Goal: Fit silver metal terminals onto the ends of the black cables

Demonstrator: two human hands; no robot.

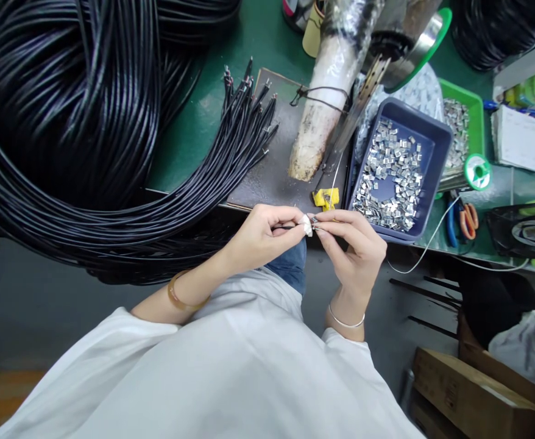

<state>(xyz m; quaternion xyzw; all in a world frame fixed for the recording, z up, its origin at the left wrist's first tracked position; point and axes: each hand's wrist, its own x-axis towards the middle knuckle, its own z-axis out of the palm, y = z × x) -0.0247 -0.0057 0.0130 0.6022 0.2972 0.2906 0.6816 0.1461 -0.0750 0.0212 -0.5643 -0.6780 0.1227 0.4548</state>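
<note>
My left hand [262, 235] is closed, its thumb and forefinger pinched on the end of a black cable, with something white [306, 225] at the fingertips. My right hand [352, 244] meets it there, thumb and fingers pinched on a small metal piece [314, 224] at the cable's end; its exact shape is too small to tell. Just beyond the fingertips sits a yellow object [326, 198] at the edge of a dark board [267, 177]. A blue-grey tray [432, 131] of small metal connectors stands to the right of it.
Large coils of black cable [89, 110] fill the left; stripped cable ends [249, 116] lie on the board. A wrapped tube [326, 97], a green tray [475, 116], a solder spool [478, 172] and orange-handled cutters [468, 221] are beyond. Cardboard boxes [473, 390] stand lower right, near a person [523, 347].
</note>
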